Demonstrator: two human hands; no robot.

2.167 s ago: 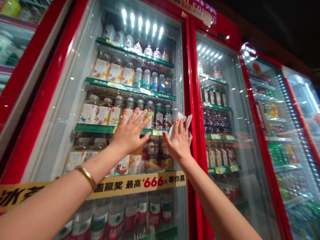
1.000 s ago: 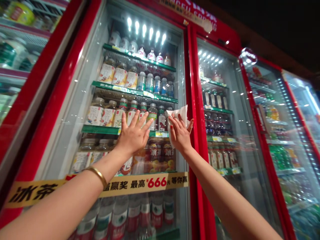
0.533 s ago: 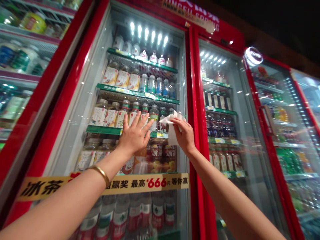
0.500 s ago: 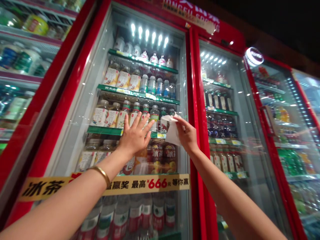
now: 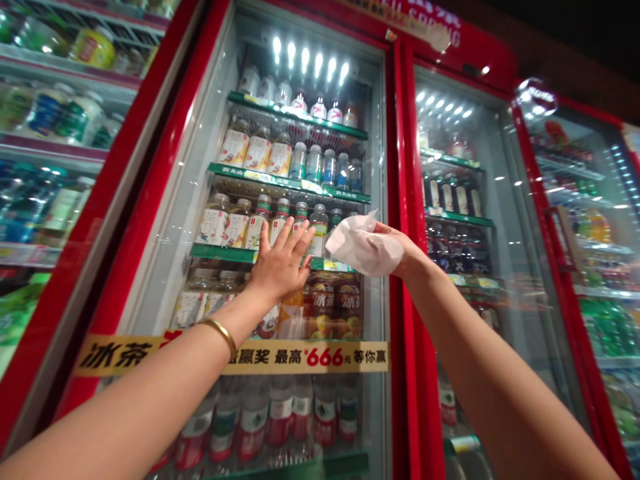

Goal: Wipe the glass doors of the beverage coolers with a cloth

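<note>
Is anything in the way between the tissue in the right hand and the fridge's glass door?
Nothing visible stands in the way. The tissue in the right hand is right in front of the glass door, though contact is hard to confirm. The left hand lies flat beside it, and the bottles are behind the glass.

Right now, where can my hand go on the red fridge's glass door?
The pale glass strip between the red door frame and the bottles has room. Crowded middle: left hand flat there, right hand with white tissue.
</note>
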